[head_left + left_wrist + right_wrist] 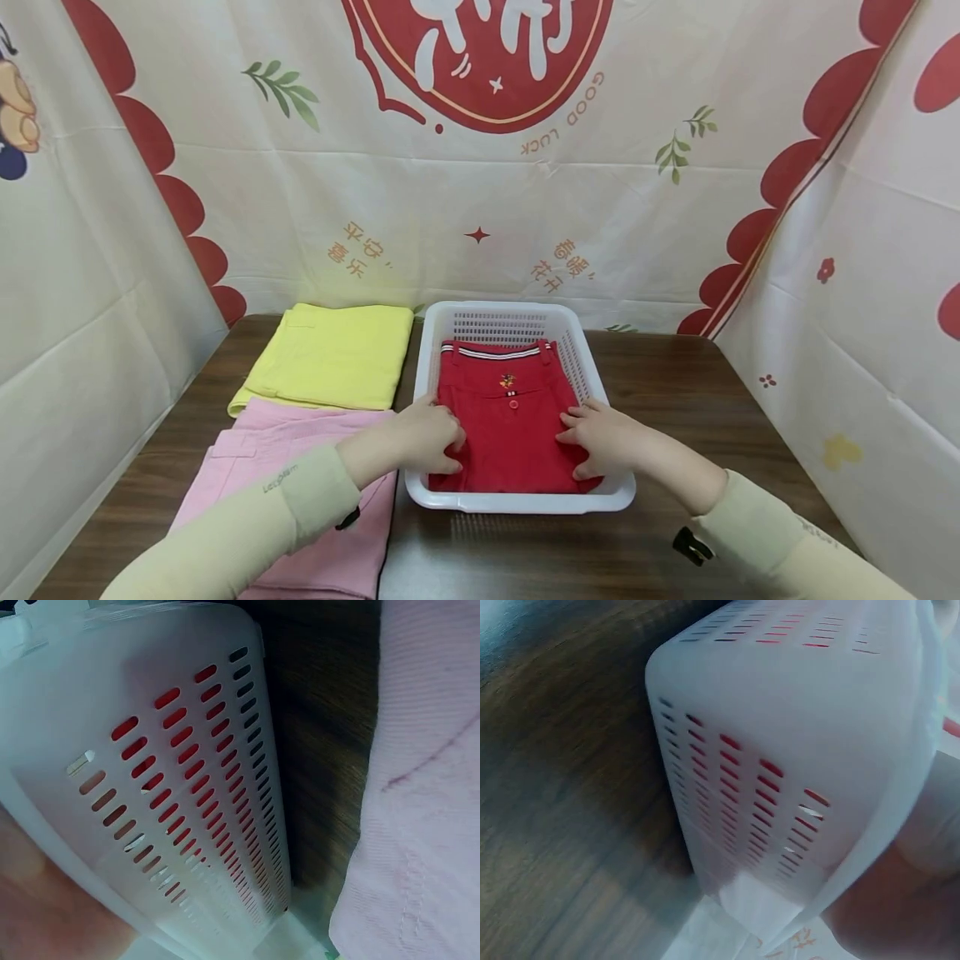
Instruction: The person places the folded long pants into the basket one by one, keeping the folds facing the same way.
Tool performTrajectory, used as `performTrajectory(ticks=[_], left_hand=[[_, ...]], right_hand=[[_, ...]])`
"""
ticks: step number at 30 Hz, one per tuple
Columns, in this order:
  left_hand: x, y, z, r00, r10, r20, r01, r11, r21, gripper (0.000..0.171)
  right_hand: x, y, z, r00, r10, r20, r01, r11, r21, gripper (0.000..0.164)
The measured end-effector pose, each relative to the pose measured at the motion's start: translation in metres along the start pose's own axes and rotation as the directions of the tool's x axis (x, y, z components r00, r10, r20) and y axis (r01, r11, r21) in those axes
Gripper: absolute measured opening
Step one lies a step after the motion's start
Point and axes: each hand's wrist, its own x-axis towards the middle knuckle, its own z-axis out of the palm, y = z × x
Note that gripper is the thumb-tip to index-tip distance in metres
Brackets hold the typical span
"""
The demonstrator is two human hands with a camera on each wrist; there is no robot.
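Observation:
Folded red pants (512, 442) lie in a white plastic basket (517, 502), their striped waistband toward the back. My left hand (431, 435) reaches over the left rim and touches the left edge of the pants. Over the right rim comes my right hand (606, 433), its spread fingers resting on the right edge of the pants. Red cloth shows through the slots of the basket wall (112, 667) in the left wrist view. The right wrist view shows the opposite basket wall (795, 697). The basket hides some of each hand in the wrist views.
Left of the basket, folded pink pants (300, 450) lie on the dark wooden table (660, 383), with a folded yellow garment (333, 354) behind them. A printed cloth (465, 192) hangs behind the table and along both sides.

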Motion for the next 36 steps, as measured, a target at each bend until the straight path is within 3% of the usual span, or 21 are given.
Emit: performTrajectory(ticks=[9,17,25,36], left_hand=[[-0.001,0.003,0.005,0.998,-0.028,-0.055,0.031,0.999,0.041,0.019],[0.0,0.008,0.009,0.996,-0.056,-0.063,0.059,0.997,0.047,0.036],[0.002,0.016,0.01,0.997,-0.076,-0.014,0.077,0.99,0.114,0.059],[0.0,0.026,0.006,0.99,-0.137,0.038,0.125,0.966,0.227,0.065]], right_hand=[[-0.002,-0.009,0.009,0.999,0.052,-0.01,-0.053,0.993,-0.107,0.064],[0.001,-0.018,0.014,0.996,0.091,-0.022,-0.093,0.98,-0.177,0.065],[0.003,-0.023,0.022,0.99,0.107,-0.086,-0.123,0.97,-0.21,0.065],[0.006,-0.023,0.032,0.979,0.098,-0.18,-0.141,0.959,-0.245,0.072]])
